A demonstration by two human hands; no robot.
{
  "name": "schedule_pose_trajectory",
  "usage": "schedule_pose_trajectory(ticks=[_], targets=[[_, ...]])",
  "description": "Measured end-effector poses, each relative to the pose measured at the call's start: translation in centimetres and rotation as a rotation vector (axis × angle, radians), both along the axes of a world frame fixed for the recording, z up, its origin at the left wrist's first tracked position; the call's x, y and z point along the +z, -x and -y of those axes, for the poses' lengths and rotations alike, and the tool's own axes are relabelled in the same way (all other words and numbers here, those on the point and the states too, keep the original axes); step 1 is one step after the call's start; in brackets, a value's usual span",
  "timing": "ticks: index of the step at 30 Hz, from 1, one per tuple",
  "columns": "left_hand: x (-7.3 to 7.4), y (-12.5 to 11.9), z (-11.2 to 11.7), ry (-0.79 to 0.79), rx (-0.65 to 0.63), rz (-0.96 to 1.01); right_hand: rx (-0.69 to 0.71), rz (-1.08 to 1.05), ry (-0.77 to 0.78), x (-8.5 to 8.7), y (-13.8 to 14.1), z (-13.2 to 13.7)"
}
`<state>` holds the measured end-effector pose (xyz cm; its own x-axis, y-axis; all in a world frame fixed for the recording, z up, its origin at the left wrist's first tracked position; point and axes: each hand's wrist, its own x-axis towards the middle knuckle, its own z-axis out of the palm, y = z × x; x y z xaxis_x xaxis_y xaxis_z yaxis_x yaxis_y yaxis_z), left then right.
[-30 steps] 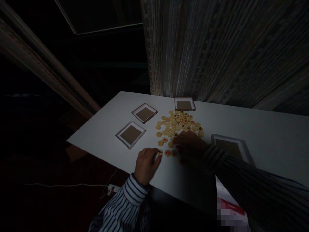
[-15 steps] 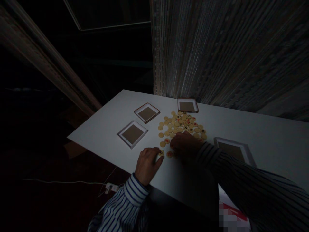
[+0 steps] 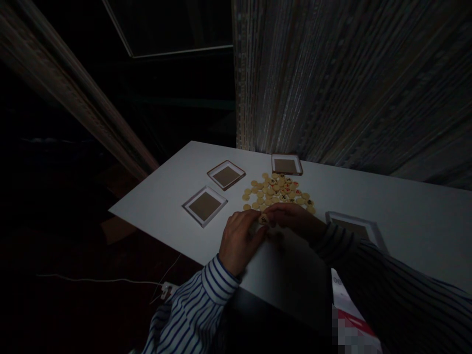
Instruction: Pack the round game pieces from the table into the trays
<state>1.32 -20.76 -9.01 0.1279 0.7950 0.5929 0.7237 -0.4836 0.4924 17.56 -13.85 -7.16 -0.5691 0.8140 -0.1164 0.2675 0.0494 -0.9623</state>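
Note:
A round wooden xiangqi piece with a dark character is between my two hands, low over the white table. My left hand has it between thumb and forefinger. From the other side, my right hand meets the same piece with its fingertips; the thumb is lost in shadow. Just beyond my fingers lies a loose heap of xiangqi pieces, some face down and some showing red or black characters. Dim pieces lie in shadow under my right hand.
Two shallow box trays, one nearer and one farther, sit left of the heap. Another tray is at the back, by the string curtain. A larger tray lies beside my right forearm. A power strip is below the table's edge.
My left hand has moved right and forward, and a piece is now in its fingers. My right hand has shifted slightly right, its fingertips now meeting my left hand at that piece.

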Motion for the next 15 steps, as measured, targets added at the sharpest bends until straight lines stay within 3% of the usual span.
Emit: schedule_pose_trajectory(ticks=[5, 8, 12, 15], targets=[[0.1, -0.3, 0.0, 0.006, -0.019, -0.01, -0.023, 0.009, 0.022, 0.2, 0.1, 0.5], [-0.2, 0.5, -0.1, 0.03, -0.001, -0.007, -0.018, 0.066, -0.042, 0.2, -0.3, 0.2], [-0.8, 2.8, -0.6, 0.129, 0.069, -0.038, -0.082, 0.309, -0.257, -0.6, -1.6, -0.8], [-1.4, 4.5, -1.2, 0.23, 0.124, -0.125, -0.048, 0.556, -0.508, -1.4, -2.4, -1.4]])
